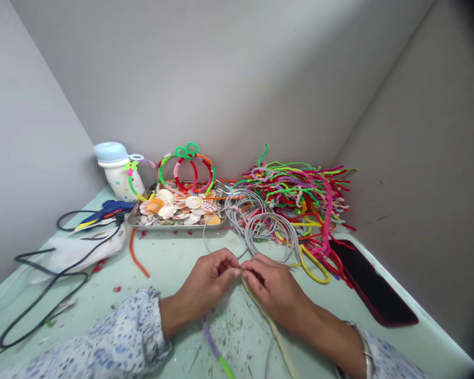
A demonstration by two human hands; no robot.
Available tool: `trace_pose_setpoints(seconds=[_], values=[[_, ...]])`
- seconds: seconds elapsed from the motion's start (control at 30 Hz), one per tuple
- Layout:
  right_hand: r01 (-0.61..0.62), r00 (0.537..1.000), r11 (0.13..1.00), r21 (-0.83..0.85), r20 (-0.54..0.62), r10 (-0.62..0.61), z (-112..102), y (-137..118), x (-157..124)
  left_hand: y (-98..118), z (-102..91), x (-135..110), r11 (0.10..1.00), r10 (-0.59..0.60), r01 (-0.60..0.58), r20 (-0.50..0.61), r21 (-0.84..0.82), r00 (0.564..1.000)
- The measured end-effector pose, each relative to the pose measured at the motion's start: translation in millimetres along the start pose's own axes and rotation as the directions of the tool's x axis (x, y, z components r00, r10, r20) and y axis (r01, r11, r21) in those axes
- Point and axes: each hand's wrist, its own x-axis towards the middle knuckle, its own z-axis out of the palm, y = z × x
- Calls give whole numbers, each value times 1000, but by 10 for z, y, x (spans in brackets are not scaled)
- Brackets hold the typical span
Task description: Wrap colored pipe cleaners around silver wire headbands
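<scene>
My left hand (211,279) and my right hand (274,287) meet fingertip to fingertip above the table, both closed in a pinch. A pale yellow pipe cleaner (274,329) runs from the pinch under my right hand toward the front edge. Its upper end is covered by the fingertips. Below my left hand, a purple and green fuzzy strand (213,345) comes out; its upper part is hidden. A thin grey wire (269,350) hangs beside the yellow strand. Just beyond my hands lie coils of grey wire (272,234).
Behind are a metal tray (177,227) of seashells (193,202), fuzzy rings (214,173) and a pipe cleaner heap (300,184). A phone (371,284) lies right. Left are a bottle (120,173), a black cable (35,316), blue-handled tool (106,210) and an orange strand (135,255).
</scene>
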Motion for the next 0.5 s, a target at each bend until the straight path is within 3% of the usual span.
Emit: trace_pose_setpoints(seconds=[0.13,0.33,0.5], values=[[33,999,994,-109,15,-32,6,-10,-20,-7,1,6,1000,-4,4,12,0,1000],[19,999,999,27,46,-20,-60,-2,26,3,-3,24,999,-47,47,16,-12,999],[47,998,999,-13,47,-46,-71,6,25,22,-1,20,998,-57,58,30,-36,998]])
